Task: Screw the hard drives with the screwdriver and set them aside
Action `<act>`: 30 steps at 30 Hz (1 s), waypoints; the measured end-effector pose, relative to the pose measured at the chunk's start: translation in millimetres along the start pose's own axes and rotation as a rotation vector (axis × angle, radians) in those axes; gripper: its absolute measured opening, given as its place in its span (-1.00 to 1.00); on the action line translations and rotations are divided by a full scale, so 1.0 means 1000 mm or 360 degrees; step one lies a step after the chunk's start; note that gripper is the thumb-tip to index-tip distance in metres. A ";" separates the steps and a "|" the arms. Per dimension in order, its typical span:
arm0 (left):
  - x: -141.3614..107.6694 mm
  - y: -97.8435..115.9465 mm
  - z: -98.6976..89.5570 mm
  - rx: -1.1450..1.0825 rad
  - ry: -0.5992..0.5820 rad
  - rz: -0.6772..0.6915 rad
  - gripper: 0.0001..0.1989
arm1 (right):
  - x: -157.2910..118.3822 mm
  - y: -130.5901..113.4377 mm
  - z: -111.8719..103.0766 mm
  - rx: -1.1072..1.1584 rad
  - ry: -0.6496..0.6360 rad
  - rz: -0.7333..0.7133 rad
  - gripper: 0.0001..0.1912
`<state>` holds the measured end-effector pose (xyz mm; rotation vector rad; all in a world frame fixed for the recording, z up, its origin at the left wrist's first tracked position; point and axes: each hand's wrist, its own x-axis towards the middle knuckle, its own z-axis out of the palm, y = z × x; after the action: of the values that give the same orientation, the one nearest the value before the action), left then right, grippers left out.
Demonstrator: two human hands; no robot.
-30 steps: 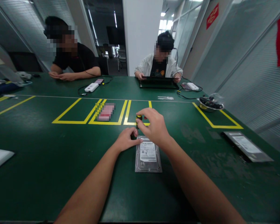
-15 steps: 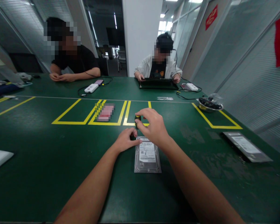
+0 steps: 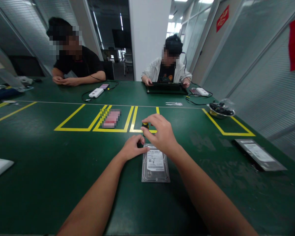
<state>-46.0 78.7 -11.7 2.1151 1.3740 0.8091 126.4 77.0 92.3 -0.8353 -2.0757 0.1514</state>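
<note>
A silver hard drive [image 3: 155,164] with a white label lies flat on the green table in front of me. My left hand [image 3: 134,147] is closed at its far left corner, thumb resting on the label side and fingers curled by the edge. Between the thumb and fingers of my right hand [image 3: 161,131] is the black and yellow handle of a screwdriver [image 3: 145,126]. It stands upright, its thin shaft pointing down at the far left corner of the drive, beside my left fingertips. The tip itself is too small to make out.
Another hard drive [image 3: 259,154] lies to the right, near a metal bowl [image 3: 221,113] of dark parts. Yellow tape marks off areas, one with a pink pixelated item [image 3: 111,118]. Two people sit opposite; one holds a dark tray [image 3: 167,88]. A white object [image 3: 0,168] is at left.
The screwdriver handle has turned slightly between my right fingers, showing more yellow. My left hand and the hard drive stay in place.
</note>
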 end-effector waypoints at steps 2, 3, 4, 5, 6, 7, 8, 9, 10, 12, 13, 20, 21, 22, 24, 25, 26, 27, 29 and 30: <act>0.000 0.000 0.000 -0.0003 0.0000 0.0016 -0.65 | 0.000 0.001 0.000 0.0001 0.0010 0.0019 -0.86; 0.000 0.000 0.000 -0.0002 -0.0003 0.0021 -0.65 | 0.000 0.001 0.001 0.0006 0.0014 0.0028 -0.86; 0.001 0.000 0.000 0.0000 -0.0008 0.0023 -0.65 | 0.000 0.001 0.001 0.0012 0.0020 0.0031 -0.88; 0.001 0.000 -0.001 0.0001 -0.0014 0.0023 -0.65 | 0.000 0.002 0.001 0.0016 0.0018 0.0029 -0.90; 0.001 0.000 -0.001 0.0002 -0.0019 0.0023 -0.65 | 0.000 0.002 0.001 0.0017 0.0013 0.0021 -0.92; 0.001 0.000 -0.001 0.0005 -0.0023 0.0021 -0.64 | 0.000 0.002 0.000 0.0016 0.0009 0.0012 -0.92; 0.001 0.000 -0.001 0.0009 -0.0024 0.0017 -0.64 | 0.000 0.002 0.000 0.0010 0.0005 0.0004 -0.92; 0.001 0.001 -0.001 0.0014 -0.0024 0.0013 -0.64 | 0.000 0.001 0.000 0.0004 0.0005 -0.0003 -0.90; 0.001 0.001 -0.002 0.0014 -0.0022 0.0009 -0.64 | 0.000 0.001 0.000 0.0001 0.0006 -0.0012 -0.87; 0.001 0.001 -0.001 0.0000 -0.0021 0.0008 -0.63 | 0.000 0.001 0.000 0.0009 0.0008 -0.0027 -0.81; 0.000 0.001 -0.001 -0.0014 -0.0020 0.0011 -0.63 | 0.000 0.001 0.000 0.0016 0.0008 -0.0029 -0.79; 0.000 -0.001 0.001 -0.0005 -0.0010 -0.0011 -0.63 | -0.001 0.002 0.002 0.0054 0.0030 0.0039 -0.86; 0.000 -0.001 0.001 0.0004 -0.0016 -0.0005 -0.63 | -0.001 0.002 0.003 0.0050 0.0034 0.0054 -0.87; 0.000 0.000 0.000 0.0007 -0.0024 0.0004 -0.64 | -0.001 0.002 0.003 0.0043 0.0034 0.0062 -0.88; 0.000 0.000 0.000 0.0004 -0.0026 0.0014 -0.65 | -0.001 0.002 0.002 0.0027 0.0023 0.0053 -0.89; 0.000 -0.001 0.000 0.0000 -0.0022 0.0016 -0.65 | -0.001 0.001 0.002 0.0022 0.0018 0.0042 -0.88; 0.000 -0.001 0.000 -0.0005 -0.0019 0.0018 -0.65 | -0.001 0.001 0.002 0.0018 0.0014 0.0028 -0.85; 0.000 -0.001 0.000 -0.0010 -0.0018 0.0019 -0.65 | -0.001 0.001 0.002 0.0015 0.0011 0.0011 -0.83; 0.000 -0.001 0.001 -0.0023 -0.0016 0.0015 -0.65 | -0.001 0.001 0.002 0.0010 0.0009 -0.0015 -0.82; 0.000 -0.001 0.001 -0.0027 -0.0015 0.0011 -0.65 | -0.001 0.001 0.002 0.0011 0.0011 -0.0020 -0.83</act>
<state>-46.1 79.4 -13.0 2.1094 1.3507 0.8100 125.9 77.4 90.4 -0.8175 -2.0723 0.1487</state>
